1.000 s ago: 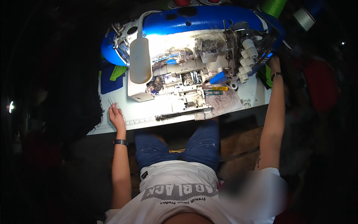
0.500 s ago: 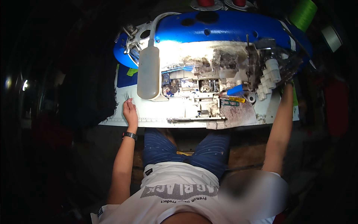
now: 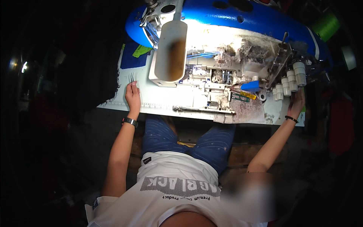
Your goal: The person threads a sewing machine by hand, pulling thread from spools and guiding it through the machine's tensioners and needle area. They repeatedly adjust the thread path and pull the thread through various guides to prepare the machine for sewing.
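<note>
Tweezers (image 3: 132,77) pinched in your left hand (image 3: 132,97); hold them steady; ease your right hand (image 3: 297,103) gently by the white knobs (image 3: 292,80); its grip I cannot tell.

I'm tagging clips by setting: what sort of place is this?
Probably a sewing workshop: a blue sewing machine stands on a white table, with a green thread cone near its right end and blue cloth by its left.

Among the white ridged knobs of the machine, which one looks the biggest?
The rightmost white knob, just above the right hand in the picture. It also reaches highest; the other knobs step down leftward and look smaller.
</note>
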A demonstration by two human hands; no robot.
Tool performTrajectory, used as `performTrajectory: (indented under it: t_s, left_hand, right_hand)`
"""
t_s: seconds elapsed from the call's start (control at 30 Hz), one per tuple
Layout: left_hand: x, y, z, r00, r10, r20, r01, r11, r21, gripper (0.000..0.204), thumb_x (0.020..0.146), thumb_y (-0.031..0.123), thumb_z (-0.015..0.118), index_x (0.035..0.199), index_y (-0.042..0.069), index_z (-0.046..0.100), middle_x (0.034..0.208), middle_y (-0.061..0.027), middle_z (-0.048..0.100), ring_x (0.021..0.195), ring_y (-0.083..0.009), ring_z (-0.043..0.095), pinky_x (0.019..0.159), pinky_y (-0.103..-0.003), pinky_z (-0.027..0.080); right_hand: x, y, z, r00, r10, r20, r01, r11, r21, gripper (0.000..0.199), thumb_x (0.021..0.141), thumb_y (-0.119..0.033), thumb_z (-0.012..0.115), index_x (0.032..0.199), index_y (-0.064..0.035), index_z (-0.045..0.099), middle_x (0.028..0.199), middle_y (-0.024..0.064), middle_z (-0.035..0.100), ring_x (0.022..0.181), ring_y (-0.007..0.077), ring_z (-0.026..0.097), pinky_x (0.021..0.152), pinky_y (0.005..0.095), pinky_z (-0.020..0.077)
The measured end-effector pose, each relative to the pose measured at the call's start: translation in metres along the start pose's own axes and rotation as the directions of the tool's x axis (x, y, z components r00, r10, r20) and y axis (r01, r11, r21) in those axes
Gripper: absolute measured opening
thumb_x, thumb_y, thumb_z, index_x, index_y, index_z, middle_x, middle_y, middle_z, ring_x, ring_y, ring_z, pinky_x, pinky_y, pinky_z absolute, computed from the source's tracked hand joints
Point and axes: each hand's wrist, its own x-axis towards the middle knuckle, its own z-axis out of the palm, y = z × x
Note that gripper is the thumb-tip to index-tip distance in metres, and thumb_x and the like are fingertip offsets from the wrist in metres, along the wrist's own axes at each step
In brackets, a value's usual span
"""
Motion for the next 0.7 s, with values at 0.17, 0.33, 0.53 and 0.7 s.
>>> performTrajectory:
  t_s: [0.17,0.33,0.53,0.7]
  left_hand:
    - [0.001,0.013,0.005,1.000,-0.011,-0.014,0.010,1.000,-0.015,0.030,0.103,0.025,0.047,0.103,0.000,0.063,0.067,0.0007,0.051,0.058,-0.0065,0.043,0.053,-0.024,0.036]
    - [-0.005,0.011,-0.006,1.000,-0.011,-0.024,0.010,0.999,-0.053,0.029,0.104,0.026,0.045,0.108,0.002,0.061,0.067,0.0009,0.052,0.053,-0.0054,0.042,0.048,-0.022,0.034]
    - [-0.068,0.070,0.005,0.989,0.013,0.145,0.051,0.901,-0.432,0.032,0.106,0.029,0.038,0.115,0.001,0.053,0.070,-0.0024,0.056,0.053,-0.0063,0.052,0.049,-0.020,0.044]
    - [-0.146,0.143,0.026,0.786,0.226,0.576,0.201,0.786,-0.584,0.022,0.107,0.021,0.033,0.115,0.001,0.040,0.118,-0.0226,0.062,0.119,-0.0218,0.054,0.106,-0.034,0.038]
  right_hand:
    - [-0.033,-0.017,0.020,0.988,-0.107,-0.108,0.097,0.990,-0.098,0.037,0.098,-0.021,0.057,0.125,0.0059,0.057,0.123,0.0126,0.062,0.113,0.0206,0.059,0.101,0.0348,0.0445]
    - [-0.164,-0.012,0.057,0.938,-0.247,-0.244,0.204,0.961,-0.188,0.035,0.099,-0.017,0.053,0.127,0.0054,0.056,0.116,0.0151,0.065,0.103,0.0192,0.062,0.092,0.0334,0.0479]
    - [-0.319,-0.023,0.175,0.921,0.044,0.386,0.086,0.946,-0.313,0.025,0.093,-0.003,0.059,0.117,0.0010,0.064,0.094,0.0088,0.070,0.080,0.0110,0.066,0.074,0.0261,0.0528]
    - [-0.359,-0.028,0.246,0.686,-0.006,0.728,0.521,0.702,-0.485,0.042,0.085,-0.016,0.070,0.123,-0.0019,0.059,0.100,0.0173,0.068,0.083,0.0277,0.069,0.074,0.0352,0.0544]
